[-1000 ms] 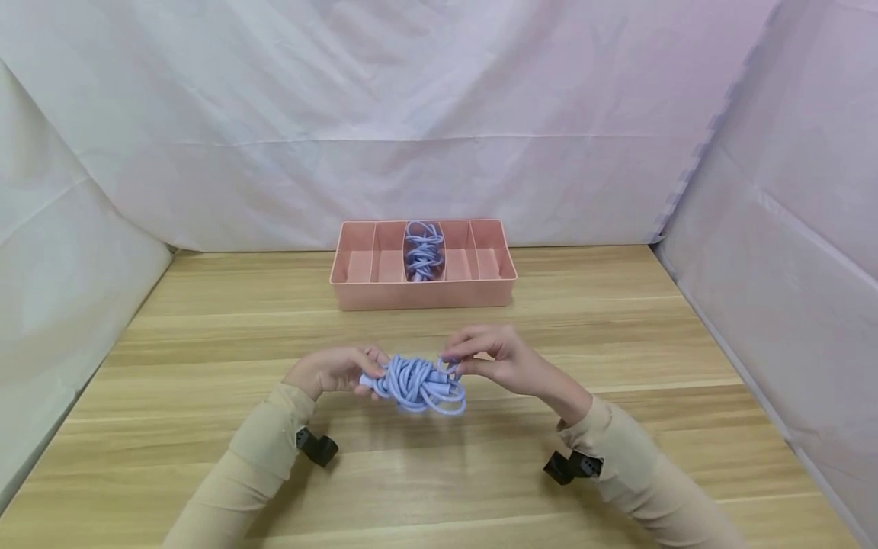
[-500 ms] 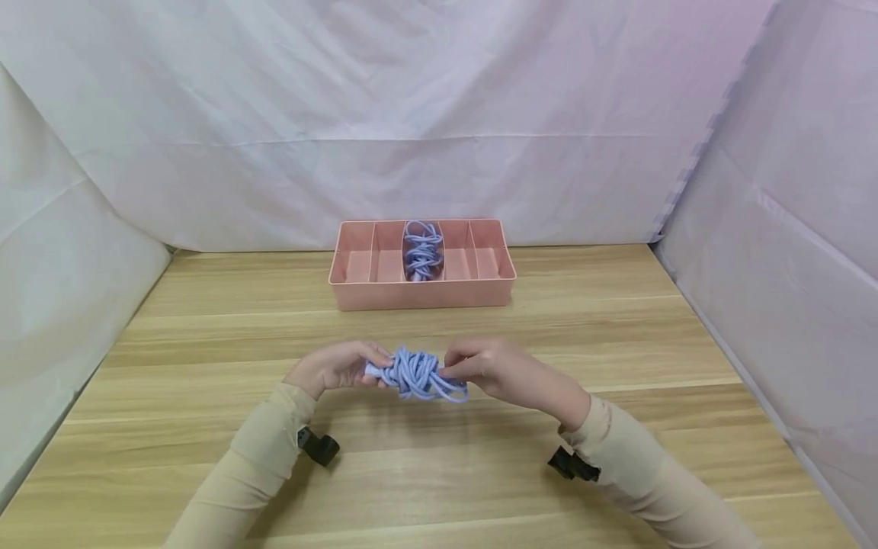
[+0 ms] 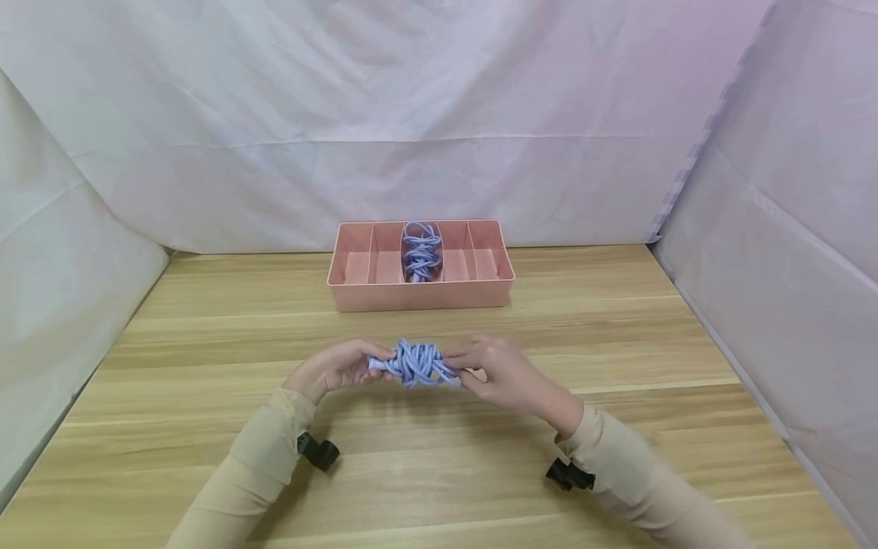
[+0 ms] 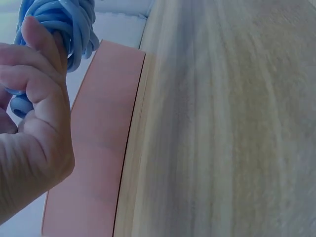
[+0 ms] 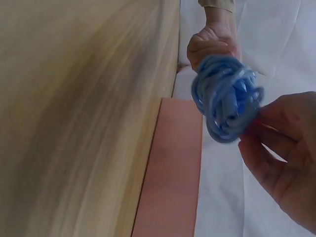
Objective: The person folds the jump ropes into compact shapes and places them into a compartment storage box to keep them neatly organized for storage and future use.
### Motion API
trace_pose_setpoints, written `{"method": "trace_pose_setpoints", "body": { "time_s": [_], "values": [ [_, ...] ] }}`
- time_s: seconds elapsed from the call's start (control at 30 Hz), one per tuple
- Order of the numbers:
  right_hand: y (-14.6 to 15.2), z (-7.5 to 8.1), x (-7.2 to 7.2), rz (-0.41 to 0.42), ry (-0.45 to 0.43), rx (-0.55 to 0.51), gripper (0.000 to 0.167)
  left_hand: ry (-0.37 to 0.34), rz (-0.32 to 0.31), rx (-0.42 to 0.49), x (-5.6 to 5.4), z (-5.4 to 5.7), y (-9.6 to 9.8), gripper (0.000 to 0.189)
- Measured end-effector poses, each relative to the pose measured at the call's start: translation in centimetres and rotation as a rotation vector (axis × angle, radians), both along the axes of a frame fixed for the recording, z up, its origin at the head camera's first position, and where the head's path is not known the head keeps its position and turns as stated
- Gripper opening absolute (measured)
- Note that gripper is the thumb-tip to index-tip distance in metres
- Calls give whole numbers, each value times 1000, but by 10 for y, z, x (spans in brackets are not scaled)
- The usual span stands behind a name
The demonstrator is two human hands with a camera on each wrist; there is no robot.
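Note:
A light-blue cord [image 3: 417, 363], wound into a knotted-looking bundle, is held up off the table in front of the pink box. My left hand [image 3: 341, 367] grips its left end, fingers curled round it. A round, hollow-looking end piece [image 4: 21, 105] pokes out among those fingers in the left wrist view. My right hand [image 3: 504, 375] pinches the loops at the bundle's right end between thumb and fingers. The right wrist view shows the looped cord [image 5: 227, 96] end-on, partly hiding the left hand [image 5: 210, 47]. Thick, short blue pieces sit inside the loops.
Behind the hands stands a pink divided box [image 3: 421, 296] on the wooden table [image 3: 226, 320]. Its middle compartment holds another bundle of blue cord [image 3: 421, 252]. White cloth [image 3: 411, 114] hangs at the back and both sides. Each wrist carries a small black camera [image 3: 318, 451].
Both hands have lifted the cord bundle slightly and turned it. The right fingers have moved from a small loop on top to the bundle's right end.

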State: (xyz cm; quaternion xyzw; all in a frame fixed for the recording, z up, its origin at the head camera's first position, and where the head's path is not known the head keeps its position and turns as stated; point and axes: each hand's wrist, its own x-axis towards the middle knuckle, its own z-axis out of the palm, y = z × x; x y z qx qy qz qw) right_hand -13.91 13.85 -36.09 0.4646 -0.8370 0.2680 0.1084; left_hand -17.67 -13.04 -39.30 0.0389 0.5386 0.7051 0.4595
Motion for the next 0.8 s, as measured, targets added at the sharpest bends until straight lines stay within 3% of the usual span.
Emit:
{"method": "trace_pose_setpoints", "body": {
  "time_s": [0.13, 0.23, 0.33, 0.4, 0.5, 0.7, 0.8],
  "values": [
    [-2, -7, 4, -32, -18, -22, 26, -1, 42, 1, 1, -2, 1, 18],
    [-5, -13, 6, -63, 44, -43, 33, 6, 61, -3, 1, -3, 1, 18],
    [-8, -17, 7, -111, 141, -71, 27, 25, 74, -25, 2, -3, 3, 17],
    [-9, -18, 6, -148, 116, -114, 17, 48, 77, -49, 3, -1, 4, 15],
    [-9, -16, 1, -191, -73, -200, 13, 90, 82, -87, 5, 2, 6, 14],
    [-4, -14, -14, -214, -670, -458, 16, 188, 24, -101, 8, 8, 7, 19],
    [-2, -16, -17, -230, -835, -563, 17, 215, -1, -92, 9, 10, 8, 19]
  ]
}}
